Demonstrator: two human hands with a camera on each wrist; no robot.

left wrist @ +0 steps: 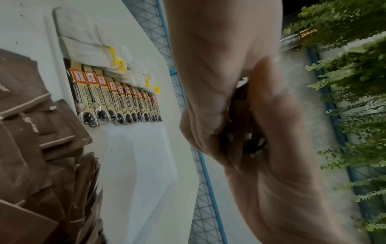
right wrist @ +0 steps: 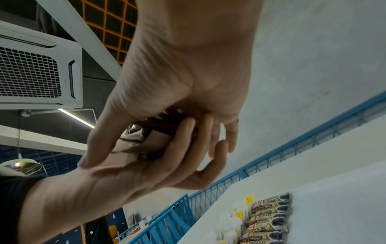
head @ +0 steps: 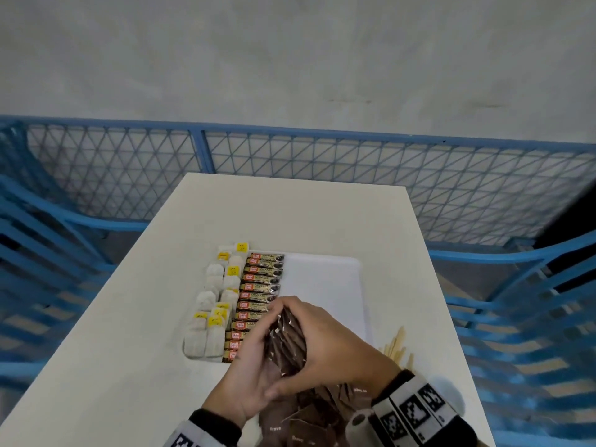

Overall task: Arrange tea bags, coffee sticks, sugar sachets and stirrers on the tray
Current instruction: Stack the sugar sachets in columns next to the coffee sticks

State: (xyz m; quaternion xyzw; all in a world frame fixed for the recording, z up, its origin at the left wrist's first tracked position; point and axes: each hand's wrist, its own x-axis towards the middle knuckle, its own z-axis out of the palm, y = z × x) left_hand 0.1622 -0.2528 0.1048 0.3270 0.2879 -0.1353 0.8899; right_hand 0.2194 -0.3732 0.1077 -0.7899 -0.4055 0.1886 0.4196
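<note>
Both hands hold one stack of brown sugar sachets point(head: 287, 345) just above the near end of the white tray point(head: 325, 282). My left hand point(head: 254, 359) cups the stack from the left and below; my right hand point(head: 325, 337) grips it from the right. Coffee sticks point(head: 261, 285) lie in a row along the tray's left part, with white tea bags point(head: 216, 304) carrying yellow tags left of them. More brown sachets point(head: 309, 417) lie loose on the table near me. Wooden stirrers point(head: 395, 346) lie right of the tray. In the wrist views the held sachets point(right wrist: 158, 132) show between the fingers.
The white table point(head: 135, 317) is narrow, with its edges close on both sides. A blue mesh fence point(head: 322, 162) and blue railings point(head: 516, 317) surround it. The tray's right half point(head: 329, 298) is bare.
</note>
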